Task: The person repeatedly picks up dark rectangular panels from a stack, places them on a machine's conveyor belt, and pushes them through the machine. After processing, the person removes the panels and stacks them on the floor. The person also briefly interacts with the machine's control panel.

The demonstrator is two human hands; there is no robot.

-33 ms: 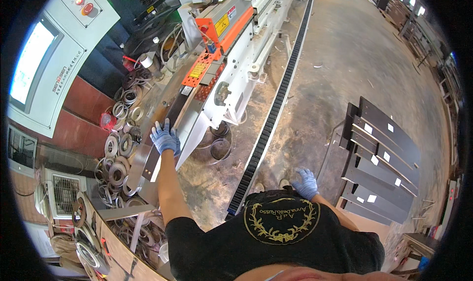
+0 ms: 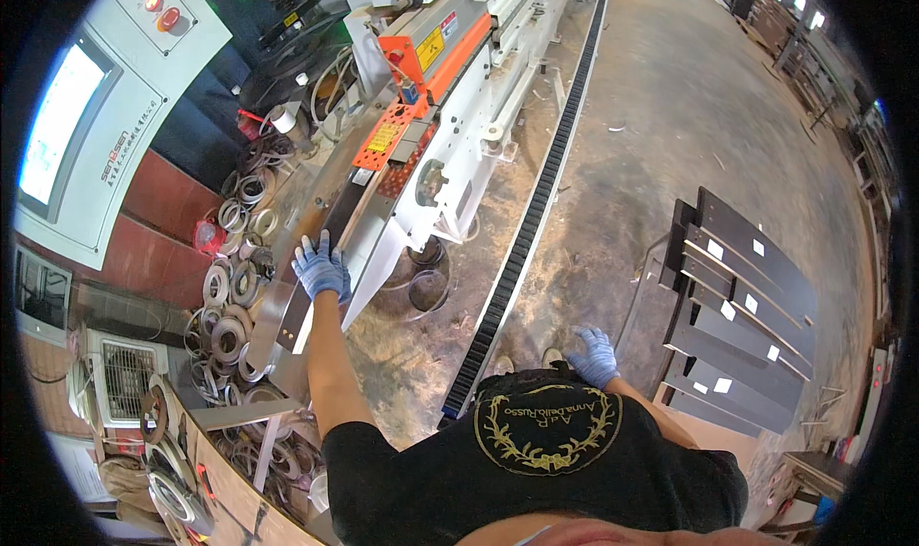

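My left hand (image 2: 322,267), in a blue-grey glove, lies flat with fingers stretched out on a narrow dark panel (image 2: 343,213). The panel rests along the machine's bed, its far end close to the orange guard (image 2: 388,136). A couple of small holes show near the panel's near end. My right hand (image 2: 593,357), gloved alike, hangs beside my body with its fingers extended and nothing in them. To the right of it, several dark boards (image 2: 737,326) with white labels lie overlapped in a stack.
The long white machine (image 2: 459,154) runs away ahead. A black roller track (image 2: 536,211) crosses the floor beside it. Many rolls of edge banding (image 2: 228,337) are heaped at left, below a control cabinet (image 2: 144,87) with a lit screen. Racks line the far right.
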